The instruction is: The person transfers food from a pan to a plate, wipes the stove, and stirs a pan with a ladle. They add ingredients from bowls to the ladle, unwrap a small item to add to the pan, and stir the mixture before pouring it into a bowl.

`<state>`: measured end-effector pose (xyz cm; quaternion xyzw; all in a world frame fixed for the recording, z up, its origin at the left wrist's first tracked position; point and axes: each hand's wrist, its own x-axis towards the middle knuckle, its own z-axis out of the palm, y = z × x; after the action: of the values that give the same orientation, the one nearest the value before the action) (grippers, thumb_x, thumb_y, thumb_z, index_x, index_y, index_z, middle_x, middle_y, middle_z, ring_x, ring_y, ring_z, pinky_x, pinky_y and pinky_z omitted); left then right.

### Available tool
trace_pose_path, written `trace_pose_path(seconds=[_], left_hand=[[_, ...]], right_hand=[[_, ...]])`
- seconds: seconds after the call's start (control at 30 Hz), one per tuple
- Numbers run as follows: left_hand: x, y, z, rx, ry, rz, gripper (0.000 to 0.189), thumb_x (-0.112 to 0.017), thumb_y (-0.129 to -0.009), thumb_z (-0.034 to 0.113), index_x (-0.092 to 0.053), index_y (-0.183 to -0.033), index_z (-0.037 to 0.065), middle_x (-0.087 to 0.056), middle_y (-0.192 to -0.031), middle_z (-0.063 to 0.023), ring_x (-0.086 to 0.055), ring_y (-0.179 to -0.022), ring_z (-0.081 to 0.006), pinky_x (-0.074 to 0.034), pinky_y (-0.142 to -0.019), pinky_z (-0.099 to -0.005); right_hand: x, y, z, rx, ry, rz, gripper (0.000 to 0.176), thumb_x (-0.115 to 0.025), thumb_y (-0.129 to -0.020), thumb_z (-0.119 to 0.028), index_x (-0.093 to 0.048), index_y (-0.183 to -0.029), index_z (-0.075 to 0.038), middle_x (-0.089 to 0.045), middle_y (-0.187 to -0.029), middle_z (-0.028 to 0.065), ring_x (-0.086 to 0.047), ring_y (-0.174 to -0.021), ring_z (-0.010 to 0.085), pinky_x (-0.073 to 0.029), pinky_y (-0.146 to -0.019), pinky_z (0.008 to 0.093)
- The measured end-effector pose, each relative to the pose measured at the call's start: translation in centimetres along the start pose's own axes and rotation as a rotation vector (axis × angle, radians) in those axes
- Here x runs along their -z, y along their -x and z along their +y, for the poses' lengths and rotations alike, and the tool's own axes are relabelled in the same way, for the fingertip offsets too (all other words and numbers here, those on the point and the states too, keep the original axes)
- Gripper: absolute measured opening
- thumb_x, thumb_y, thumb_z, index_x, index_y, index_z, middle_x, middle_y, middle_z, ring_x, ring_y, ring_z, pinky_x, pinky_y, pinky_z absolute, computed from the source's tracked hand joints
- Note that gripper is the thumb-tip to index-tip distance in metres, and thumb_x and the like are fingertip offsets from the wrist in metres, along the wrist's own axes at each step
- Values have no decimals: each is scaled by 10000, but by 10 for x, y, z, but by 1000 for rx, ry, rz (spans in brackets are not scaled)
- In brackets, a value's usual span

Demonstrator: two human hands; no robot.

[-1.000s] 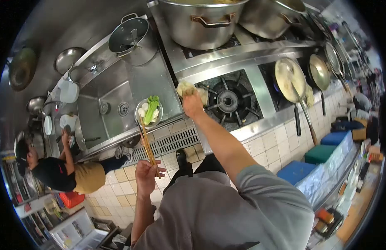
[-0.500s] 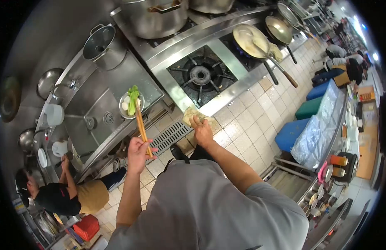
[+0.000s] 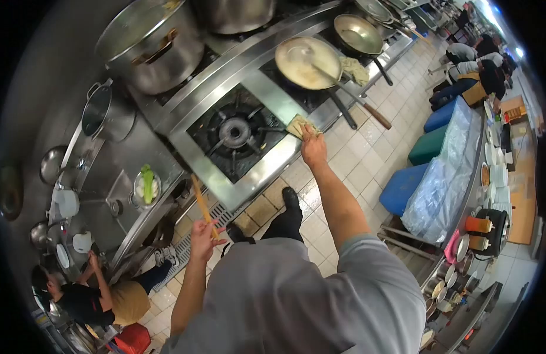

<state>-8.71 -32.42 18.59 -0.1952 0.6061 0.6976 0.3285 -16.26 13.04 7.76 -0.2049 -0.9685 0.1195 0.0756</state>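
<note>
My left hand (image 3: 203,241) is closed around a pair of long wooden chopsticks (image 3: 200,197), which point up and away over the floor grate. My right hand (image 3: 313,147) presses a folded yellowish cloth (image 3: 297,125) onto the front steel rim of the stove (image 3: 279,99). An unlit burner (image 3: 236,131) lies left of that cloth. On the counter beside the sink, a small bowl (image 3: 155,199) contains green leafy stalks (image 3: 147,183) and white pieces. Beyond my right hand, a pan (image 3: 308,64) of pale creamy liquid has a ladle resting in it.
Large steel pots (image 3: 161,65) stand at the back left. A second pan (image 3: 358,34) and another cloth (image 3: 355,71) are farther right. At lower left a person (image 3: 87,298) works by the sink. Blue bins (image 3: 402,189) line the right side, and several people are in the distance.
My right hand and the cloth have moved right along the stove's front rim. My view has shifted right with my body. The chopsticks have come away from the bowl of greens.
</note>
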Motion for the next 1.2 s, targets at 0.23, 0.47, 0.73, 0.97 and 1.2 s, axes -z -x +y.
trace_pose_path(seconds=[0.23, 0.47, 0.73, 0.97, 1.2], left_hand=[[-57, -6, -16, -91, 204, 254, 58, -515, -1025, 163, -467, -995, 176, -626, -1137, -75, -700, -910, -252, -619, -570, -456], [-129, 5, -10, -73, 197, 353, 79, -524, -1017, 150, -451, -1015, 181, -615, -1121, -87, -695, -913, -261, -617, -576, -475], [-135, 6, -1, -58, 167, 451, 121, -529, -1009, 146, -411, -1033, 167, -608, -1142, -109, -683, -955, -291, -624, -634, -497], [-121, 13, 12, -114, 232, 500, 116, -517, -1015, 135, -403, -1013, 160, -606, -1138, -109, -683, -939, -289, -619, -635, -507], [-89, 34, 6, -249, 313, 497, 176, -593, -989, 202, -423, -1000, 160, -608, -1147, -111, -694, -919, -295, -631, -535, -464]], right_hand=[[-18, -95, 140, -115, -363, 154, 489, -475, -939, -101, -508, -1417, -197, -529, -1418, 127, -549, -1128, 409, -448, -1012, 423], [-4, -174, 243, 122, -294, 318, 533, -542, -872, -83, -490, -1401, -64, -524, -1371, 249, -523, -1177, 435, -420, -985, 466], [-26, -73, 179, 165, -544, 163, 401, -569, -860, -36, -585, -1259, 8, -603, -1226, 231, -534, -1181, 419, -416, -1019, 461], [19, -35, -28, -262, -1633, -52, 326, -435, -960, -26, -531, -1271, -9, -627, -1078, 70, -614, -987, 145, -516, -795, 290], [62, -212, -160, 68, -1151, 406, 415, -499, -946, -96, -511, -1337, 42, -528, -1363, 276, -548, -1218, 408, -428, -1031, 440]])
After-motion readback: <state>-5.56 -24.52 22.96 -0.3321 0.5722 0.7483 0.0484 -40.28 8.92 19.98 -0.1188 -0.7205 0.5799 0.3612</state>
